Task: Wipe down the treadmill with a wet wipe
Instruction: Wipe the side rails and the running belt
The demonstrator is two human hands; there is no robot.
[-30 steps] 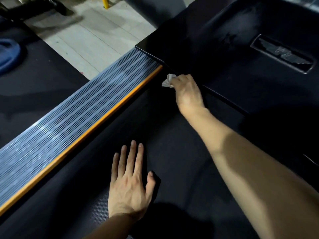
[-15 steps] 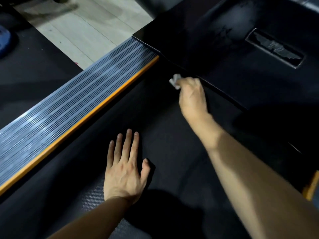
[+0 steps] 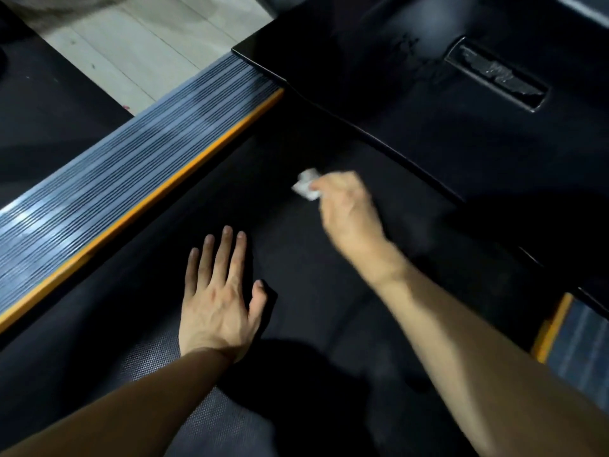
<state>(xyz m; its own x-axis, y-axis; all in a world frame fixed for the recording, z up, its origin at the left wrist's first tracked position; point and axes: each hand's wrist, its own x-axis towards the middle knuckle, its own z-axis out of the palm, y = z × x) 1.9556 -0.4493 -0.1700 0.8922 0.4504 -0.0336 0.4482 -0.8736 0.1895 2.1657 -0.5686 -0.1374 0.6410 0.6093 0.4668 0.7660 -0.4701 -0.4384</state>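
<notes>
The treadmill's black belt [image 3: 296,265] fills the middle of the head view. A crumpled white wet wipe [image 3: 306,185] is pinched in my right hand [image 3: 349,212], which is blurred over the belt just short of the black motor cover [image 3: 445,133]. My left hand [image 3: 219,298] lies flat on the belt with fingers spread, palm down, lower and to the left of the right hand.
A ribbed grey side rail [image 3: 125,166] with an orange edge strip [image 3: 171,186] runs along the belt's left. A second orange-edged rail [image 3: 573,338] shows at the right. Pale tiled floor [image 3: 138,41] lies beyond the left rail, and a recessed logo plate [image 3: 494,74] sits in the cover.
My right hand has drawn the wipe back from the seam at the motor cover, down onto the belt and toward me. The left hand stays flat in the same spot.
</notes>
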